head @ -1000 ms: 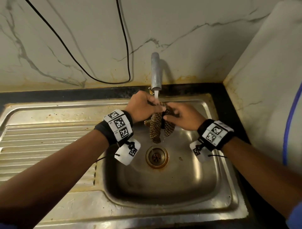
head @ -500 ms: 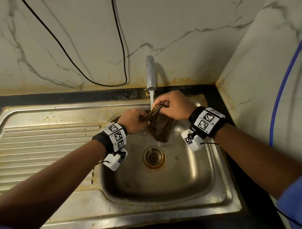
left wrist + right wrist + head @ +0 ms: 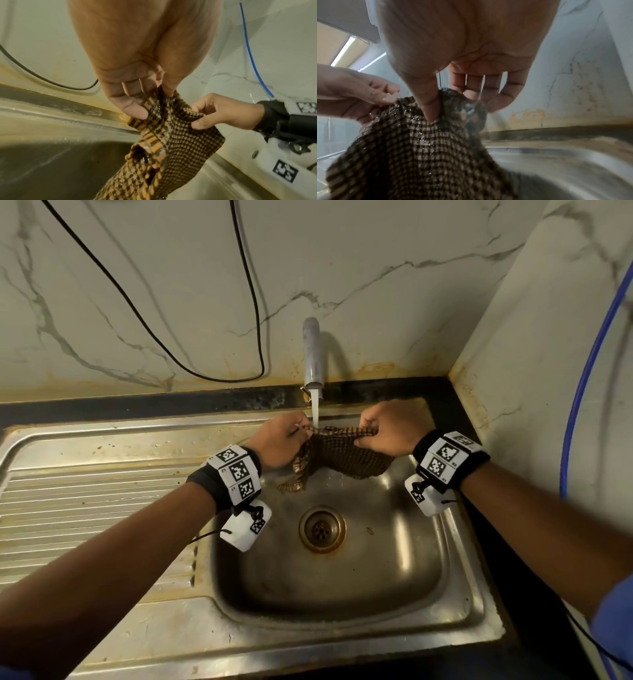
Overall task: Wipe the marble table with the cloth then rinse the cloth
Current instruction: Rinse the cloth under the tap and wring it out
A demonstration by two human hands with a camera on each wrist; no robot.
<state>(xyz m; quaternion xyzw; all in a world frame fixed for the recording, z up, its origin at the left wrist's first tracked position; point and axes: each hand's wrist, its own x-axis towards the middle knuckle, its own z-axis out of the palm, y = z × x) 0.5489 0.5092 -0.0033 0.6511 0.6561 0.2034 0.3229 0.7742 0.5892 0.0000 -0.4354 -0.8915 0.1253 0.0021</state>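
Fingers and thumb of the left hand (image 3: 279, 440) pinch the top edge of a brown checked cloth (image 3: 346, 455), while the right hand (image 3: 392, 429) grips the same edge a little way along, thumb pressed into the weave and fingers curled behind it. The cloth hangs stretched between the two hands above the back of a steel sink (image 3: 455, 583), its lower part drooping into the basin, one corner bunched and trailing beneath the left hand. A thin stream of water (image 3: 315, 410) from the tap (image 3: 312, 354) falls onto the held edge, close to the left hand's fingers; droplets glisten on the fabric in both wrist views. Each wrist wears a black band (image 3: 448, 458) with printed square markers. The drain (image 3: 322, 529) lies below the cloth, and a ribbed draining board (image 3: 89, 508) extends to the left. Behind stands a marble wall (image 3: 376, 268) crossed by a looping black cable (image 3: 205, 373); a blue cable (image 3: 582, 392) runs down the right-hand wall
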